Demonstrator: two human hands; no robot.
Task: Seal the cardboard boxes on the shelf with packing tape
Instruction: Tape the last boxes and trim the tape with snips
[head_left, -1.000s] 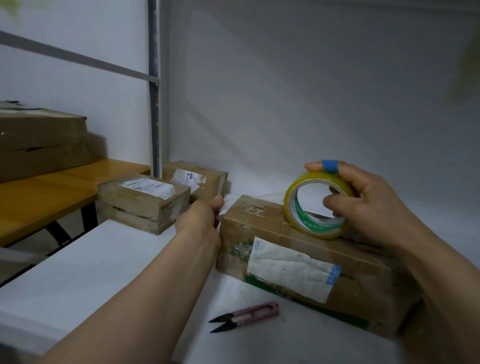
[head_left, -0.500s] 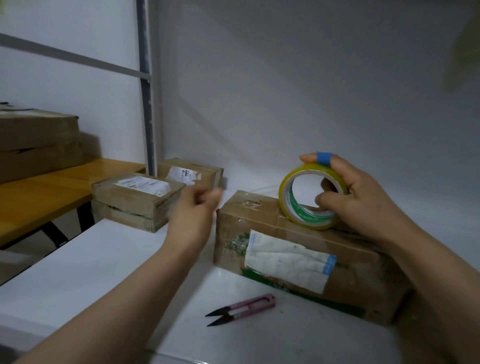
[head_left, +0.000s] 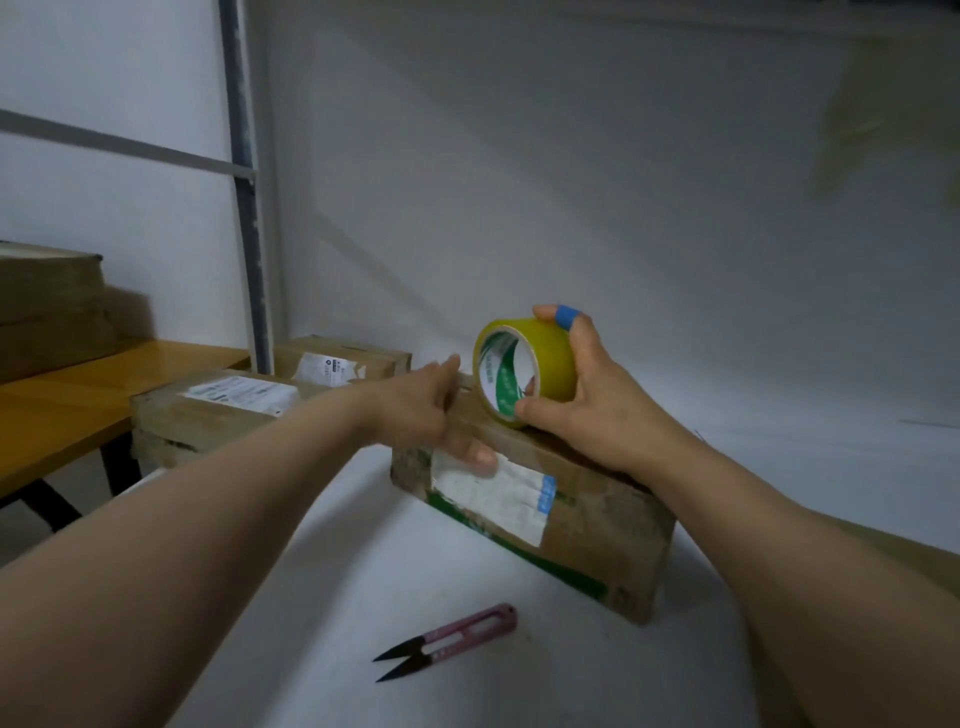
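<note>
As things stand on the shelf: you are at the opening step on the near box; no fresh strip shows on it yet.
Near box: it lies on the shelf, running from 10 o'clock to 4 o'clock in front of you, with a white label on its front face.
Left hand: it clasps the box's 10 o'clock end, fingers over the top, thumb pressed on the label.
Right hand: its fingers curl round the tape roll, forefinger over the top, thumb at the lower rim. The roll stands on edge on the box's top.
Free end of tape: you cannot tell where it is.
Two smaller boxes: they sit at 10 o'clock of the near box, waiting their turn.
Snips: blades apart, at 6 o'clock of the box, clear of both hands.
Next move: probably you find the free end, pin it at the 10 o'clock end with your left thumb, and draw the roll towards 4 o'clock along the seam.
</note>
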